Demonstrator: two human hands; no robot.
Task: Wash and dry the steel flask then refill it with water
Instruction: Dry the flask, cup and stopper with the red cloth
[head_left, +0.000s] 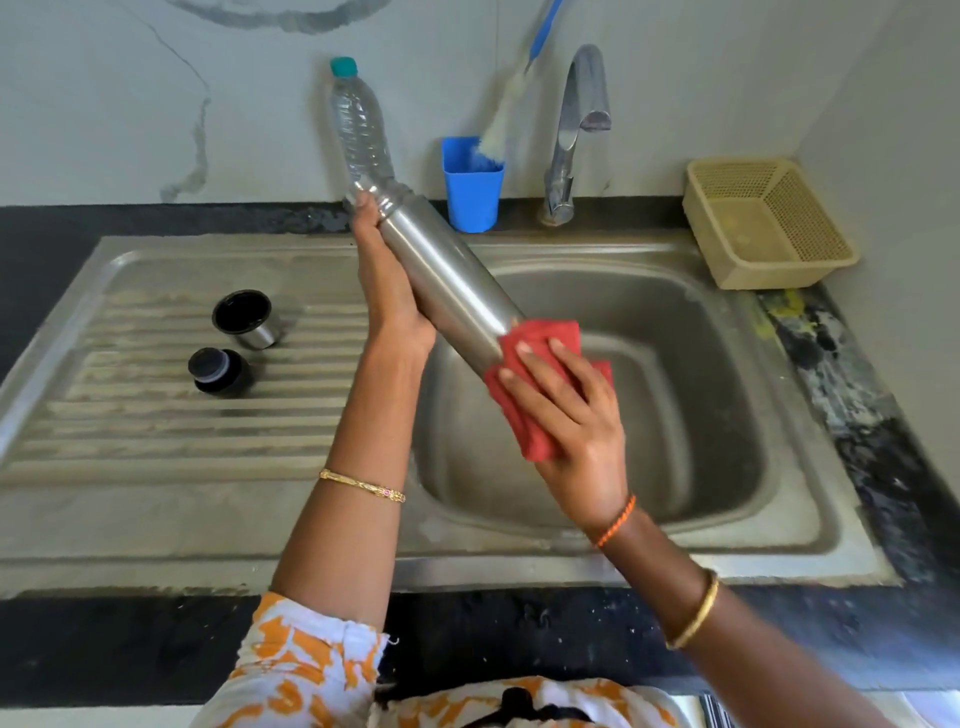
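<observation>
From the head camera I saw the steel flask (447, 275) held tilted over the sink (701, 364), its open neck pointing up and away toward the wall, its base down toward me. The left hand (387, 291) lay along the flask's left side, fingers reaching up near the neck and wrapped round the body from behind. The right hand (566, 410) gripped a folded red cloth (540, 343) and pressed it round the flask's lower end, fingers curled over the cloth.

On the ribbed draining board (156, 426) to the left I saw the flask's steel cup (244, 318) lying with its black inside showing, and just beside it, nearer me, the black stopper (218, 371).

Behind the flask's neck a clear plastic bottle (361, 124) with a teal cap stood against the wall. A blue cup (471, 184) beside it held a bottle brush (511, 98) with a blue handle. The tap (574, 130) stood behind the basin, no water visible from its spout. A beige plastic basket (763, 223) sat on the dark counter at the right corner.
</observation>
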